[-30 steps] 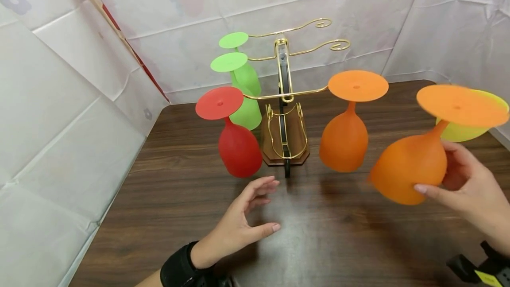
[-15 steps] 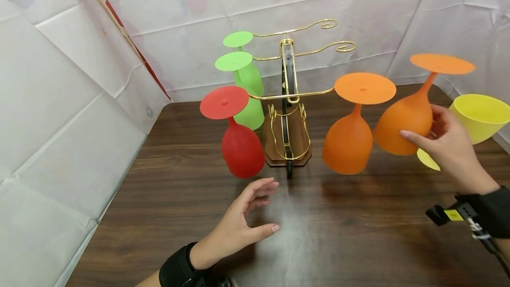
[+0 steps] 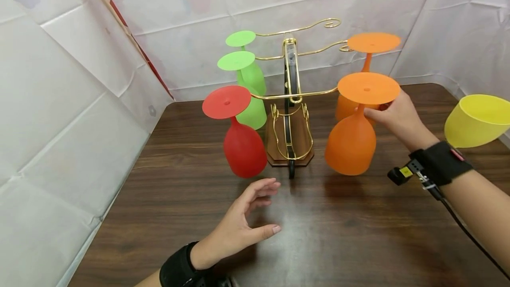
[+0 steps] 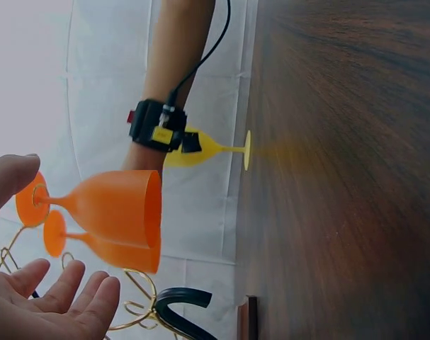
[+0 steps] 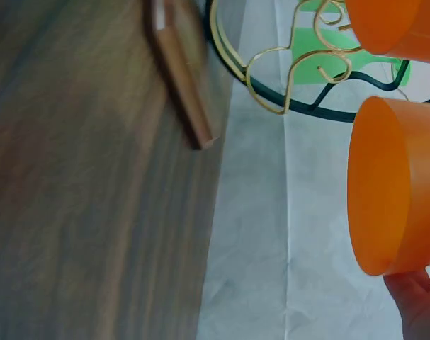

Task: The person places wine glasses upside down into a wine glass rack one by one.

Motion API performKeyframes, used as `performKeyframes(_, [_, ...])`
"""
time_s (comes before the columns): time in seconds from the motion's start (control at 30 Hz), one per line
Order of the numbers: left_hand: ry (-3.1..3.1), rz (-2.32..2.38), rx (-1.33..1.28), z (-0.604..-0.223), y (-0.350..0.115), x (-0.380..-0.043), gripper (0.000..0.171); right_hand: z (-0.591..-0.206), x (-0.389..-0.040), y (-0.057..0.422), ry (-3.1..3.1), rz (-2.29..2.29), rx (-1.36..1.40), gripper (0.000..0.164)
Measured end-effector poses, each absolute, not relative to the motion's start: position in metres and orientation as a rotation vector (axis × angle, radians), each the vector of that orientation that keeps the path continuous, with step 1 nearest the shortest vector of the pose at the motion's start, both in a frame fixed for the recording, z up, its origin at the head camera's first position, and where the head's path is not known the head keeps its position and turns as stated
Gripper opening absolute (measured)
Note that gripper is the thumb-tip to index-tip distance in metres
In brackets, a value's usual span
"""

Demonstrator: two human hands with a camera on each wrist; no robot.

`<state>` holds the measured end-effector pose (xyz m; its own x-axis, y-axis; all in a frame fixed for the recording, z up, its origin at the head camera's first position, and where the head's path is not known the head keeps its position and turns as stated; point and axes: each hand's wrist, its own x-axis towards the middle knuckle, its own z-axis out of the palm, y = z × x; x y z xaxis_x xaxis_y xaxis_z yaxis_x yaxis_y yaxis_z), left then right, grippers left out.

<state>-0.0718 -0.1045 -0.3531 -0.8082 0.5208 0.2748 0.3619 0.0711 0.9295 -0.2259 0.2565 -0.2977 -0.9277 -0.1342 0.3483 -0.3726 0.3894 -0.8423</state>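
My right hand [image 3: 404,118] grips an upside-down orange wine glass [image 3: 373,41] by its bowl, its foot at the curled end of the middle right arm of the gold wire rack [image 3: 314,51]. Part of that glass hides behind a second orange wine glass [image 3: 350,147], which hangs upside down from the front right arm. In the right wrist view, fingertips show below the held glass's bowl [image 5: 427,191]. Holding nothing, my left hand [image 3: 243,223] stays over the table before the rack, fingers spread from the thumb.
A red wine glass [image 3: 245,152] and two green wine glasses [image 3: 253,112] hang on the rack's left side. At the far right a yellow wine glass [image 3: 476,123] stands upright. The rack's wooden base [image 3: 296,141] rests on the dark wood table [image 3: 167,216].
My right hand has carried the orange wine glass leftward and back, from near the yellow one to the rack's middle right arm. My left hand has stayed in place.
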Motion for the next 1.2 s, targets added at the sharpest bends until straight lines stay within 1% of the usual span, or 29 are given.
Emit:
performKeyframes(0.1, [2.202,1.845,0.944,-0.354,-0.105,-0.072,0.072,-0.294,-0.233,0.248,-2.418,1.594,0.495,0.049])
performKeyframes(0.27, [2.208,1.850,0.974,-0.355,-0.105,-0.072,0.071,-0.291,-0.237,0.239,-2.460,1.651,0.492,0.039])
performKeyframes(0.37, [2.205,1.853,0.970,-0.354,-0.105,-0.072,0.071,-0.290,-0.239,0.236,-2.513,1.694,0.465,0.036])
performKeyframes(0.53, [2.211,1.845,0.999,-0.353,-0.104,-0.073,0.071,-0.288,-0.241,0.234,-2.571,1.806,0.425,0.038])
performKeyframes(0.6, [2.214,1.839,1.009,-0.353,-0.104,-0.073,0.071,-0.288,-0.241,0.233,-2.571,1.827,0.450,0.040])
performKeyframes(0.73, [2.218,1.835,1.021,-0.353,-0.104,-0.074,0.071,-0.289,-0.244,0.234,-2.556,1.775,0.474,0.041])
performKeyframes(0.87, [2.219,1.835,1.026,-0.352,-0.104,-0.074,0.072,-0.292,-0.248,0.234,-2.502,1.722,0.494,0.038])
performKeyframes(0.9, [2.219,1.834,1.026,-0.352,-0.104,-0.074,0.072,-0.292,-0.249,0.234,-2.487,1.714,0.501,0.040])
performKeyframes(1.03, [2.216,1.831,1.024,-0.352,-0.104,-0.075,0.072,-0.296,-0.251,0.237,-2.412,1.753,0.517,0.057])
performKeyframes(1.1, [2.217,1.830,1.029,-0.352,-0.104,-0.075,0.072,-0.299,-0.253,0.240,-2.328,1.804,0.551,0.061])
performKeyframes(1.13, [2.219,1.829,1.031,-0.352,-0.104,-0.075,0.072,-0.300,-0.254,0.241,-2.279,1.837,0.574,0.060])
performKeyframes(1.2, [2.219,1.830,1.033,-0.352,-0.104,-0.075,0.072,-0.303,-0.258,0.243,-2.202,1.832,0.620,0.050])
